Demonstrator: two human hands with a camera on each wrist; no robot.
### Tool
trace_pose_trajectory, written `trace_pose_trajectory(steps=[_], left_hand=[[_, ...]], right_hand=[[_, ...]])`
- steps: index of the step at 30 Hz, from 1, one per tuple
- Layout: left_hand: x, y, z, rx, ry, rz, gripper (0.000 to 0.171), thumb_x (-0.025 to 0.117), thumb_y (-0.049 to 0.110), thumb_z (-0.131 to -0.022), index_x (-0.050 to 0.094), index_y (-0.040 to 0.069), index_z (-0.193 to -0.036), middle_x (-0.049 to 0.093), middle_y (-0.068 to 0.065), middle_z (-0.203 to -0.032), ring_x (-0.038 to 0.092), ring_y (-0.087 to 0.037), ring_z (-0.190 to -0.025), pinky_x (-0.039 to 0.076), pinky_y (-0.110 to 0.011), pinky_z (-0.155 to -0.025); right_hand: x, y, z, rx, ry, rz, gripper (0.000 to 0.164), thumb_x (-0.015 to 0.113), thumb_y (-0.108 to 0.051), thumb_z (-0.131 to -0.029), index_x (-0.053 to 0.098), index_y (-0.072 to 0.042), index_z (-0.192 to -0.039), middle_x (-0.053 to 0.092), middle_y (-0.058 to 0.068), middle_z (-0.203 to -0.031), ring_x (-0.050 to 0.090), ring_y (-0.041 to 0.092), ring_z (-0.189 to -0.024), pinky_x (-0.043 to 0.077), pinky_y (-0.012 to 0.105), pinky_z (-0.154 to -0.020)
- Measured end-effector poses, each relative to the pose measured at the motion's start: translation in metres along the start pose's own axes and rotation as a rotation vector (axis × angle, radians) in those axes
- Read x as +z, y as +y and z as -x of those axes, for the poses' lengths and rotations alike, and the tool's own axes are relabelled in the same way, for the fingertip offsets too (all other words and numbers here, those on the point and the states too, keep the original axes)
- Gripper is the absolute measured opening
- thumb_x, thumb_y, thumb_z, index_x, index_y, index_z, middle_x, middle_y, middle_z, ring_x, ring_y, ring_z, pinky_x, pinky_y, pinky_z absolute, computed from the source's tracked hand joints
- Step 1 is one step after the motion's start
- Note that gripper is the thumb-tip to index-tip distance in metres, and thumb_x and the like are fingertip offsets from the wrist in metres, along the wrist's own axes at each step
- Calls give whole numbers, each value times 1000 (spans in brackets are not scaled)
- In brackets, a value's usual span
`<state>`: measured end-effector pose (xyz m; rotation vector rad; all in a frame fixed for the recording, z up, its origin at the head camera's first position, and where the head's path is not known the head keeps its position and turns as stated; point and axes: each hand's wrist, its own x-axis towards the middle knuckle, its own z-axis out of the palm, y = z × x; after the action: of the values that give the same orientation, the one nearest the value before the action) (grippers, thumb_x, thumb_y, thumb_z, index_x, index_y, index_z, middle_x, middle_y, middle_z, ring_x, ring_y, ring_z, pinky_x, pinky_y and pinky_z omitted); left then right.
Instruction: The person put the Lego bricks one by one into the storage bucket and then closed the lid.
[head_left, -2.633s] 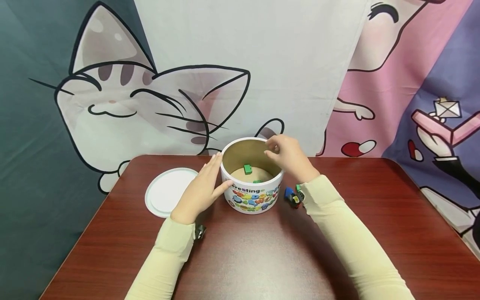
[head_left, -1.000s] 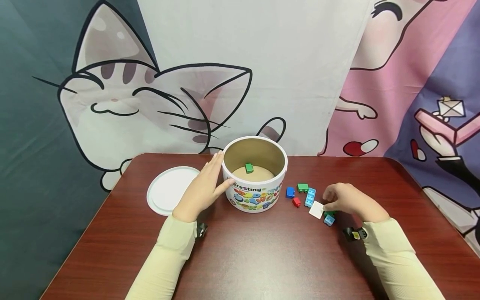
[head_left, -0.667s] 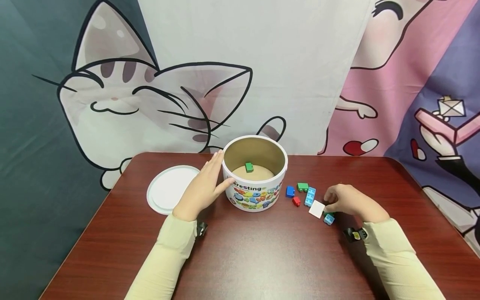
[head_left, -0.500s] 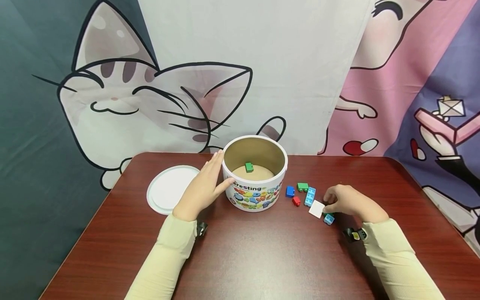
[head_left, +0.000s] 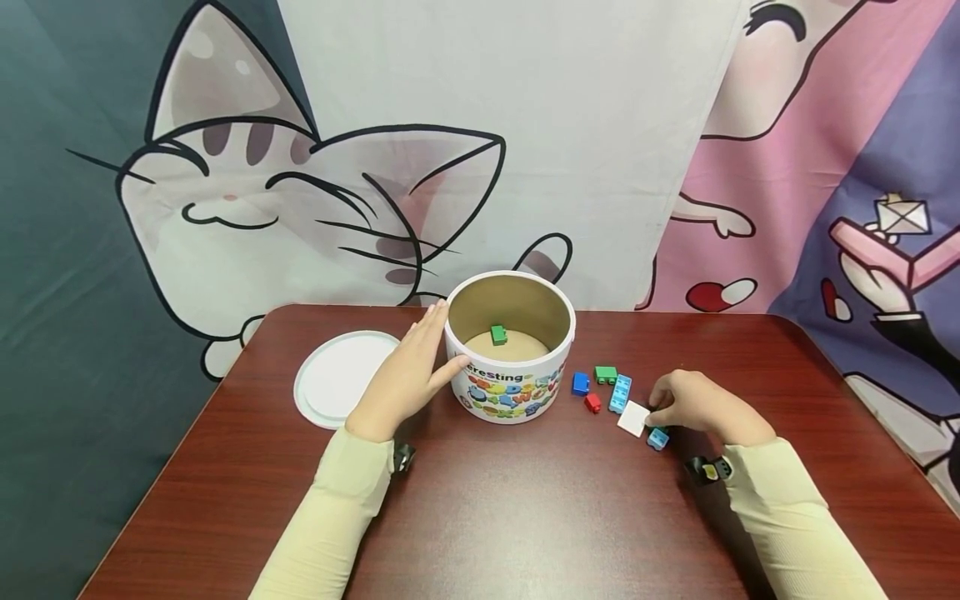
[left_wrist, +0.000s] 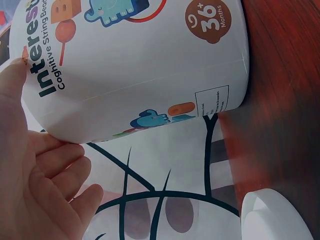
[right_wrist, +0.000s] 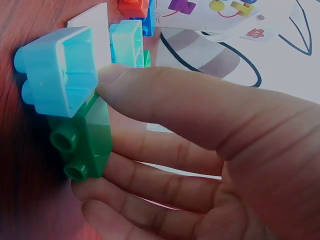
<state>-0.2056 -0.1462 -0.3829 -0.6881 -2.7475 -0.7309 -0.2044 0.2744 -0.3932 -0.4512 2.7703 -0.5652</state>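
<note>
A white bucket [head_left: 510, 392] printed with coloured toys stands upright at the table's back, with a green building block [head_left: 498, 335] on its floor. My left hand [head_left: 405, 375] rests against the bucket's left side, fingers straight and thumb at the front rim. To the right, my right hand [head_left: 701, 407] is low over the table, its thumb and fingers pinching a green building block [right_wrist: 82, 142], mostly hidden in the head view. A light blue block [right_wrist: 60, 72] lies right beside it, overlapping the thumb tip in the right wrist view. A white square piece [head_left: 633, 418] touches the hand's left edge.
Between bucket and right hand lie a blue block [head_left: 581, 383], a green block [head_left: 605, 375], a red block [head_left: 593, 402] and a longer light blue block [head_left: 620, 393]. A round white lid [head_left: 330, 379] lies left of the bucket. A cartoon-printed cloth [head_left: 585, 150] hangs behind the table.
My right hand has gone from above the bucket's right rim down to the blocks at right, and has stayed nearly still over the last second. My left hand has kept its place.
</note>
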Motion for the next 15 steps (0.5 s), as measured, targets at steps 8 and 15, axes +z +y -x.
trace_pose_trajectory(steps=[8,15], left_hand=[[0,0,-1,2,-7,-4,84,58,44,-103,18,-2,-160,23,-18,-165,21,-31,-153,19,-47,-125],[0,-1,-1,-3,-10,-3,84,58,44,-103,18,-1,-161,22,-18,-166,19,-29,-154,18,-46,-125]], right_hand=[[0,2,-3,-27,31,23,26,86,-14,-78,74,4,-90,71,8,-82,66,21,-75,60,41,-67],[-1,2,-7,-28,64,8,25,85,-13,-80,74,4,-95,72,8,-84,63,19,-73,60,42,-69]])
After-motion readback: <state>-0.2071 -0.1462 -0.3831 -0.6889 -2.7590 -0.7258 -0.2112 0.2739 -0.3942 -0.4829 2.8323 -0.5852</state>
